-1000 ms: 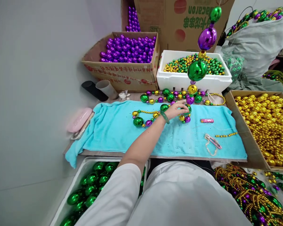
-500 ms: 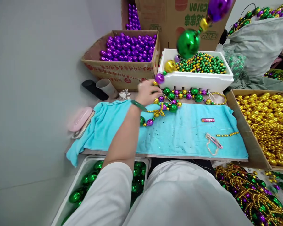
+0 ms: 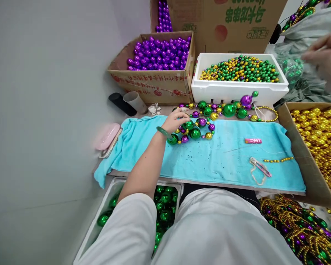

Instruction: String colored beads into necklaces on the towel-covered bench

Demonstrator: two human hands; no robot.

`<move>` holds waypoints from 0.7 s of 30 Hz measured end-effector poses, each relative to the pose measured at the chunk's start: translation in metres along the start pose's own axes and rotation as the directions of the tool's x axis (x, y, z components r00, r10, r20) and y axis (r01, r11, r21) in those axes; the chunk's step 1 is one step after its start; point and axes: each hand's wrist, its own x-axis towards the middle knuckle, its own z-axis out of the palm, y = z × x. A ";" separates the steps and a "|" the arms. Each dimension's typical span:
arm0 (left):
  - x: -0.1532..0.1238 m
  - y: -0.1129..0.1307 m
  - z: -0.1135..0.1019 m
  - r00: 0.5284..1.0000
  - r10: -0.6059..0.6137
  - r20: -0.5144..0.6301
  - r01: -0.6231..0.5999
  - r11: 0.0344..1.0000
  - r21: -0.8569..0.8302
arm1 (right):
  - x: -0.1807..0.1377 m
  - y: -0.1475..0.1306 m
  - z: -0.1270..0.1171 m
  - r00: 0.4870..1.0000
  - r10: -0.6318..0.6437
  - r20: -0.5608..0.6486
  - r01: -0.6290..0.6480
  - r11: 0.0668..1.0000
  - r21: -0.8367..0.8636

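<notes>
My left hand [image 3: 177, 120], with a green bangle [image 3: 163, 131] at the wrist, rests at the towel's back edge. Its fingers curl over a string of green, purple and gold beads [image 3: 195, 133] that lies bunched on the blue towel [image 3: 209, 162]. More of the beads run rightward along the back edge, where a purple bead [image 3: 246, 100] sits raised against the white foam box [image 3: 237, 88]. At the upper right, my right hand [image 3: 324, 55] is smeared by motion, its fingers drawn together. Whatever they hold is too blurred to make out.
Behind the towel stands a carton of purple beads [image 3: 150, 82]. Gold beads fill a box [image 3: 300, 147] on the right. A pink-white small box [image 3: 253, 141], pink thread snips [image 3: 260, 167] and a short gold bead strand [image 3: 278, 160] lie on the towel. Green balls fill a bin [image 3: 84, 241] below.
The bead strand that hung up from my left hand has dropped toward the table's back edge. My right hand has come into view at the upper right. The view has shifted a little.
</notes>
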 end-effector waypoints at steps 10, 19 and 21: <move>0.026 0.080 -0.067 0.938 -0.227 -0.260 0.121 0.921 -0.369 | 0.005 -0.021 0.018 0.983 0.105 0.147 -0.096 0.993 -0.069; 0.011 0.130 -0.040 0.923 -0.077 -0.377 -0.106 0.892 -0.440 | -0.015 -0.048 0.037 0.944 -0.184 0.274 0.153 0.980 0.128; 0.006 0.122 0.002 0.930 -0.118 -0.349 -0.100 0.831 -0.547 | -0.028 -0.047 0.057 0.914 -0.225 0.337 0.158 0.964 0.216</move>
